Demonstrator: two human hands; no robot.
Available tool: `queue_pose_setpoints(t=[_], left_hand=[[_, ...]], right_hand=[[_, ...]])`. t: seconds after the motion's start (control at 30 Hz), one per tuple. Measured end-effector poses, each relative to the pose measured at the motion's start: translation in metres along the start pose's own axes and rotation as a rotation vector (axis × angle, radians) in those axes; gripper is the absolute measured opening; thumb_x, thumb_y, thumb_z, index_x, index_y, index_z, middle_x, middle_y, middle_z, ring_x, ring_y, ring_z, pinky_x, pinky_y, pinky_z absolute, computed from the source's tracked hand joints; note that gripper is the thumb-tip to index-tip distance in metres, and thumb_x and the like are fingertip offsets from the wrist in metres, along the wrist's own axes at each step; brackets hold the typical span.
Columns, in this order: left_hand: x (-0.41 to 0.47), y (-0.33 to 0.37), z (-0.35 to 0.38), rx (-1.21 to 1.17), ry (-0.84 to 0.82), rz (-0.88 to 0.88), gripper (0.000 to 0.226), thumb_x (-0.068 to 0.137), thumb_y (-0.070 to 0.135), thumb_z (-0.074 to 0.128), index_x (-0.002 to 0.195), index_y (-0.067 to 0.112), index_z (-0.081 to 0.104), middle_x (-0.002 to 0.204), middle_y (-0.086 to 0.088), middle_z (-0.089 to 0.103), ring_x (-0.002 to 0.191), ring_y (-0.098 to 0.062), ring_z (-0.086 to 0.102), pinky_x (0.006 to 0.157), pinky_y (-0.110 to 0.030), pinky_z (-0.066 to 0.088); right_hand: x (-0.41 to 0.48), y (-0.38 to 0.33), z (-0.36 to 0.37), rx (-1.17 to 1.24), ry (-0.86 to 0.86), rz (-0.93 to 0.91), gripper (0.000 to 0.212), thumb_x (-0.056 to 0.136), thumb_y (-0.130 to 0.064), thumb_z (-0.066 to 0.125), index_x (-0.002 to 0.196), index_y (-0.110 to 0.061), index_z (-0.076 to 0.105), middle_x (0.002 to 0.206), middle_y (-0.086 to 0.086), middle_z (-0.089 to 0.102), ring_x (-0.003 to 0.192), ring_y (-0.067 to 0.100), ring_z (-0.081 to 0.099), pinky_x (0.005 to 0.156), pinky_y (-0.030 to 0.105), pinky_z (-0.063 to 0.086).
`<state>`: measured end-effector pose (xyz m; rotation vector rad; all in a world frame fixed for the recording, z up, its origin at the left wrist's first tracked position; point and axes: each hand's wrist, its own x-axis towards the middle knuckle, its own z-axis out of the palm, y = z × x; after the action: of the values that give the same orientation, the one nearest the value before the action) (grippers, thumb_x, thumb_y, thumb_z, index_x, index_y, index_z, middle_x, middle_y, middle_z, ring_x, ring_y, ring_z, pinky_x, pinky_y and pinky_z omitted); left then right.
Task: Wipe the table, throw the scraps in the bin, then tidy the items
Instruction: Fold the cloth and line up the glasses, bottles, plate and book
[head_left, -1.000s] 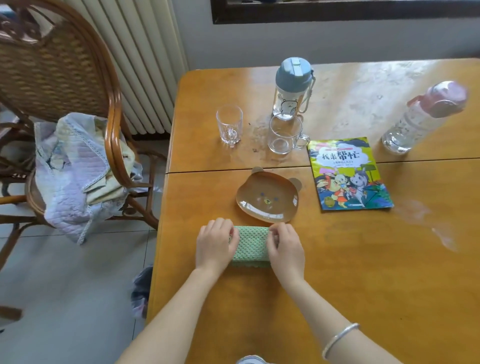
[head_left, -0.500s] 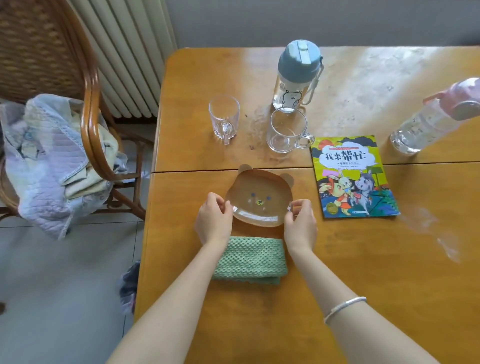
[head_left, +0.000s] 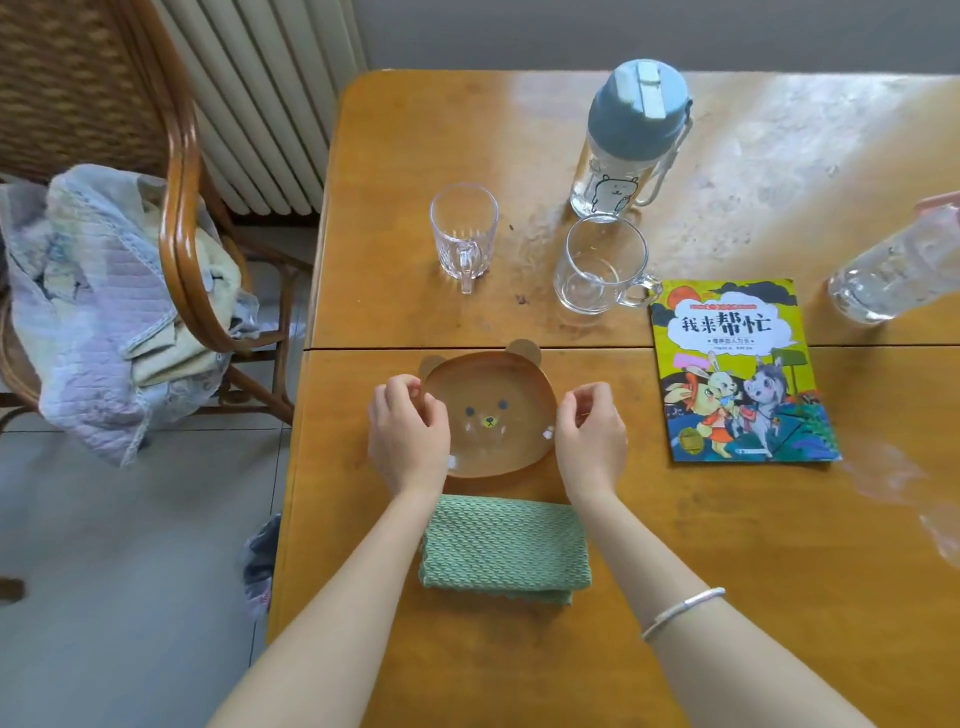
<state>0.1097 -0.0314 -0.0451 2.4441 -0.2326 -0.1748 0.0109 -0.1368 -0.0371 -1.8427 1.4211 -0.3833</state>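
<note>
A clear bear-shaped plate (head_left: 488, 384) lies on the wooden table (head_left: 727, 545). My left hand (head_left: 408, 441) pinches its left rim and my right hand (head_left: 589, 439) pinches its right rim. A folded green cloth (head_left: 504, 551) rests flat on the table just below the plate, between my forearms, with no hand on it. Small dark crumbs (head_left: 521, 299) lie between the two glass mugs.
A ribbed glass mug (head_left: 464, 239) and a smooth glass mug (head_left: 600, 265) stand behind the plate. A blue-lidded bottle (head_left: 626, 140) stands further back, a pink-lidded bottle (head_left: 893, 270) at the right edge. A picture book (head_left: 737, 374) lies right. A rattan chair (head_left: 176, 208) with laundry stands left.
Both hands left the green cloth, which now lies folded on the table, and moved forward to grip the bear plate's two sides.
</note>
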Motion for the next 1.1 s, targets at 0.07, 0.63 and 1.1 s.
queue_pose_setpoints(t=[0.07, 0.63, 1.1], left_hand=[[0.001, 0.005, 0.004, 0.007, 0.058, 0.07, 0.015, 0.084, 0.006, 0.054, 0.098, 0.006, 0.057, 0.101, -0.012, 0.059, 0.093, -0.03, 0.054, 0.071, -0.037, 0.044], [0.015, 0.081, 0.04, -0.18, -0.114, 0.061, 0.013, 0.091, 0.016, 0.047, 0.099, 0.015, 0.057, 0.09, 0.0, 0.069, 0.081, -0.022, 0.061, 0.062, -0.026, 0.038], [0.058, 0.086, 0.039, -0.345, -0.048, -0.119, 0.029, 0.093, 0.024, 0.047, 0.12, 0.014, 0.053, 0.119, -0.001, 0.056, 0.078, -0.011, 0.048, 0.068, -0.024, 0.036]], right_hand=[[0.008, -0.001, -0.003, 0.014, 0.048, 0.01, 0.012, 0.092, -0.019, 0.046, 0.092, -0.008, 0.053, 0.081, -0.001, 0.055, 0.075, 0.018, 0.051, 0.065, 0.029, 0.036], [0.084, -0.024, -0.022, 0.25, 0.163, 0.103, 0.032, 0.094, -0.024, 0.042, 0.126, -0.016, 0.043, 0.097, 0.0, 0.053, 0.083, 0.017, 0.051, 0.076, 0.033, 0.044], [0.078, -0.056, 0.011, 0.084, -0.003, -0.149, 0.024, 0.095, -0.02, 0.041, 0.074, -0.009, 0.041, 0.077, 0.004, 0.043, 0.058, 0.002, 0.033, 0.052, 0.012, 0.028]])
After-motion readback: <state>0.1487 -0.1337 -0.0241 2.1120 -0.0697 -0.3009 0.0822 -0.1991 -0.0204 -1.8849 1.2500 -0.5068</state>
